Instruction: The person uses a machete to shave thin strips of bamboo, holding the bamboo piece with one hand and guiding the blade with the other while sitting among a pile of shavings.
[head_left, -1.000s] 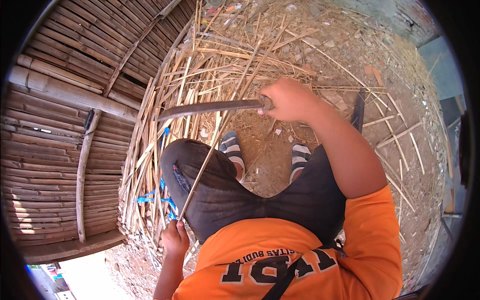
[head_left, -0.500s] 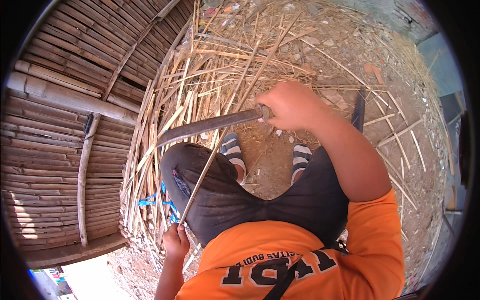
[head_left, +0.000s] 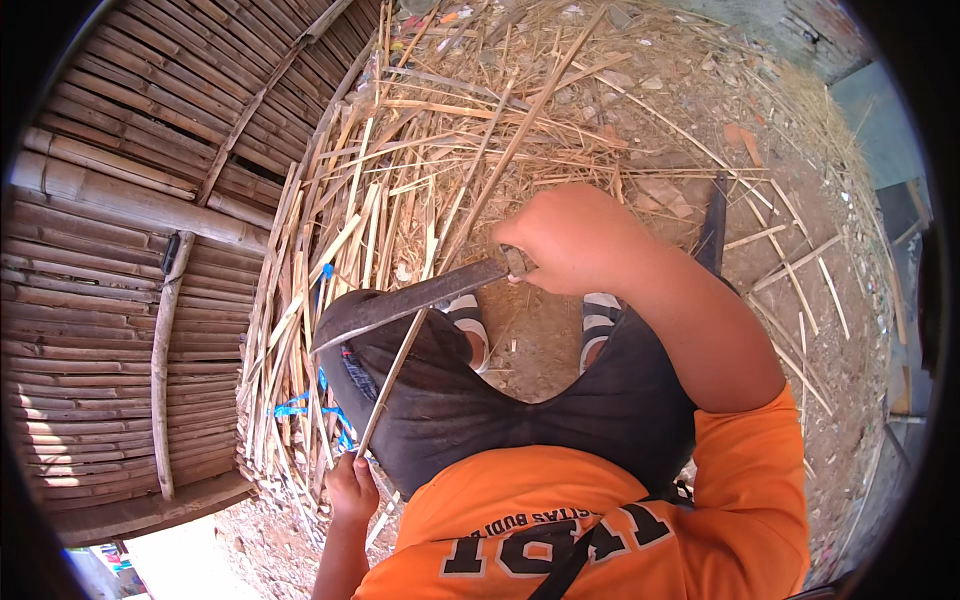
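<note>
The right hand (head_left: 575, 240), just above the centre of the frame, is closed tight around the handle of a knife (head_left: 405, 303). Its long dark blade runs down and left from the fist, ending over the left knee at centre left. The left hand (head_left: 350, 488), low in the frame left of centre, is clamped on the near end of a thin bamboo strip (head_left: 395, 375). The strip rises from that fist up and to the right, lies across the dark shorts (head_left: 520, 410), and passes under the blade just left of the handle; whether blade and strip touch there I cannot tell.

Two striped shoes show between the knees, one (head_left: 468, 318) just under the knife handle and the other (head_left: 598, 318) to its right, both on bare dirt. An orange shirt (head_left: 640, 520) fills the lower middle of the frame.

A loose pile of bamboo strips (head_left: 400, 180) spreads from the upper centre down the left of the legs, with a scrap of blue cord (head_left: 300, 405) among them. A slatted bamboo wall (head_left: 120, 250) fills the left side, and a dark tool (head_left: 712, 225) stands in the ground right of the right hand
</note>
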